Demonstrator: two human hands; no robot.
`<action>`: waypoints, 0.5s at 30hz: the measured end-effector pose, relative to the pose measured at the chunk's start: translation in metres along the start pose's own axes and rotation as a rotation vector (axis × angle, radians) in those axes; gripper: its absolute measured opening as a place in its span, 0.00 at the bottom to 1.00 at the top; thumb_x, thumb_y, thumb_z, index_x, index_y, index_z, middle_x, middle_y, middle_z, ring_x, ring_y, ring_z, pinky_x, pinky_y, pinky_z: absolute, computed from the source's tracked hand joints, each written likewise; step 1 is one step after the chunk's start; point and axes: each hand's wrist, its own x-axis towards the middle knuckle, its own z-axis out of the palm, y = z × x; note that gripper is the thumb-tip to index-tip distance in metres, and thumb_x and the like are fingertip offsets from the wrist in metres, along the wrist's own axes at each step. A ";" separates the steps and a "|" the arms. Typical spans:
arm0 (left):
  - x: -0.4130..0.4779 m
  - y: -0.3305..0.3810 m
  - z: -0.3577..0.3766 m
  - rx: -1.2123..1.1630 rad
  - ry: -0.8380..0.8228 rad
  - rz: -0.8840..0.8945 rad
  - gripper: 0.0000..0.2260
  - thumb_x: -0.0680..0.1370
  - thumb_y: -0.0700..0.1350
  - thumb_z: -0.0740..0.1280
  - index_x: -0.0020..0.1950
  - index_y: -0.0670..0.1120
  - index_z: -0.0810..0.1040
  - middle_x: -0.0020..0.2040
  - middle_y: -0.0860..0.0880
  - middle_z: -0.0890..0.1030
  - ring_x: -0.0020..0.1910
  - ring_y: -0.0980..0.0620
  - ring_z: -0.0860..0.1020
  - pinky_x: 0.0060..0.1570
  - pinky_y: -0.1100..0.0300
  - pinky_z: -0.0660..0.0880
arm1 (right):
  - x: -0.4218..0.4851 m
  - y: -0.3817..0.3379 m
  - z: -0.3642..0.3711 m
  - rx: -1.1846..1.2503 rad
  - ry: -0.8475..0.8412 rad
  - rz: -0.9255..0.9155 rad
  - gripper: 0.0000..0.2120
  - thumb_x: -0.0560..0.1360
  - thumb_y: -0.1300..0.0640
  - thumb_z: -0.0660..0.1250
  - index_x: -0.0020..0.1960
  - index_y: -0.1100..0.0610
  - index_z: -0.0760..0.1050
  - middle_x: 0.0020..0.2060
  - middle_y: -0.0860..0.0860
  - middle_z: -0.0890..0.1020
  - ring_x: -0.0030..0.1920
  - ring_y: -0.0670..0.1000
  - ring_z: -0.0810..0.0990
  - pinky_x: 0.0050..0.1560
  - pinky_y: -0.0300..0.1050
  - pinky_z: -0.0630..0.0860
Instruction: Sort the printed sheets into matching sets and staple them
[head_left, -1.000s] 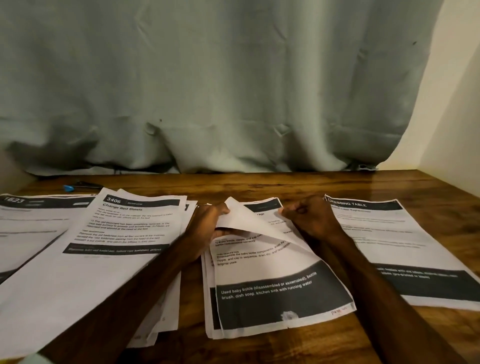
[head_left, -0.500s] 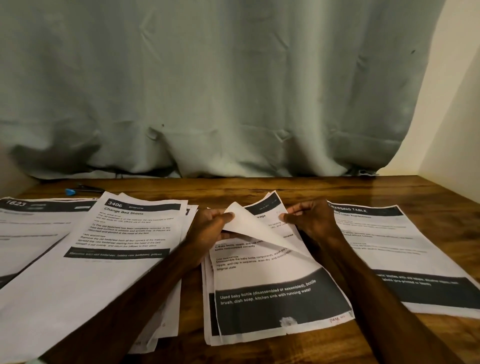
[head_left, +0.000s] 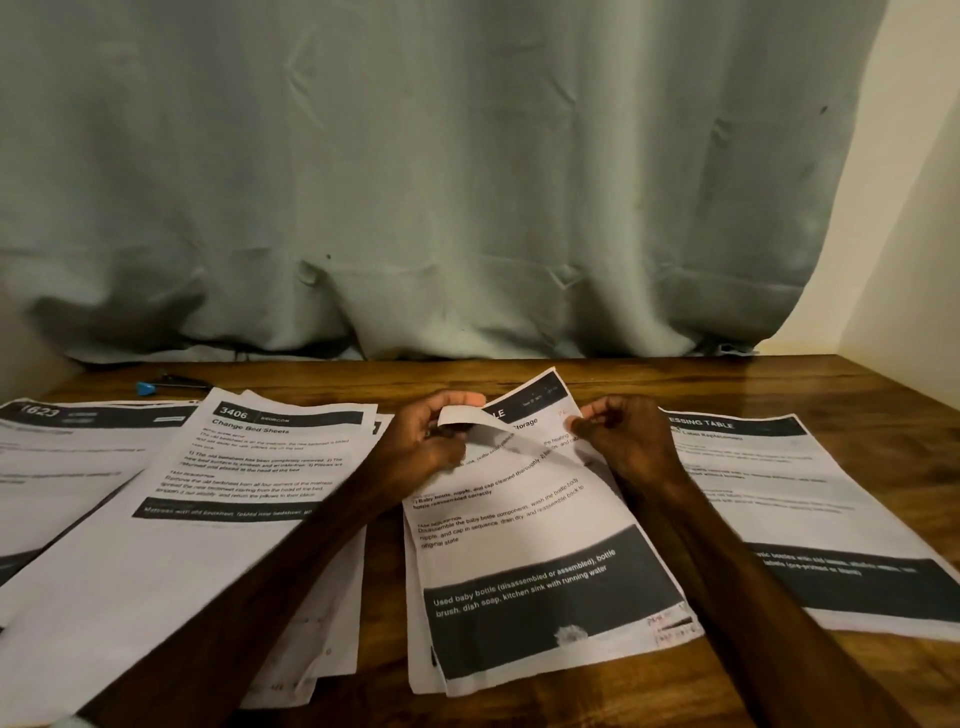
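- The left hand (head_left: 434, 447) has its grip pinched on the far left corner (head_left: 460, 415) of the top sheet (head_left: 519, 525), curling it back toward the person so the blank underside shows.
- The right hand (head_left: 631, 441) pinches the far right corner of the middle stack (head_left: 420, 639). I cannot tell how many sheets it has caught.
- That stack lies at the near middle of the worktop (head_left: 779, 384), slightly askew. It sits between the left stack (head_left: 249, 519), headed "Change Bed Sheets", and the right stack (head_left: 769, 493). A fourth pile (head_left: 57, 467) lies at the left edge.
- The step in hand looks like peeling one sheet free to check it against the one beneath, whose dark header shows under the curl.
- To do it well, roll the thumb across the corner so only one sheet lifts (thin paper tends to cling in pairs).
- The right hand should pin the rest down so the stack does not skew further.
- Keep the lift low and read the header underneath before deciding which set the sheet joins.
- Square the far corners of a set before stapling, or the staple will lock in the skew.
- A small blue-tipped tool (head_left: 148, 387) lies near the far left corner, too small to identify.
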 end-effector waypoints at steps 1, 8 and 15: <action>0.000 0.000 0.001 0.080 0.036 0.037 0.19 0.76 0.33 0.70 0.65 0.47 0.79 0.53 0.54 0.85 0.49 0.53 0.84 0.51 0.50 0.83 | 0.000 -0.001 0.000 0.007 -0.014 0.009 0.08 0.72 0.55 0.79 0.45 0.58 0.84 0.39 0.50 0.87 0.42 0.51 0.86 0.46 0.45 0.83; 0.006 -0.005 -0.007 0.531 0.323 0.313 0.08 0.78 0.44 0.74 0.55 0.54 0.85 0.56 0.52 0.80 0.56 0.57 0.73 0.51 0.67 0.68 | 0.003 0.004 -0.004 -0.003 -0.188 0.082 0.15 0.68 0.55 0.82 0.52 0.55 0.83 0.45 0.51 0.88 0.43 0.51 0.88 0.49 0.55 0.85; 0.010 -0.006 -0.016 0.619 0.320 0.286 0.13 0.79 0.56 0.67 0.60 0.52 0.82 0.60 0.58 0.77 0.62 0.55 0.70 0.56 0.69 0.64 | -0.002 0.000 -0.006 0.093 -0.208 0.121 0.09 0.70 0.60 0.80 0.48 0.59 0.85 0.41 0.52 0.88 0.40 0.54 0.88 0.49 0.54 0.85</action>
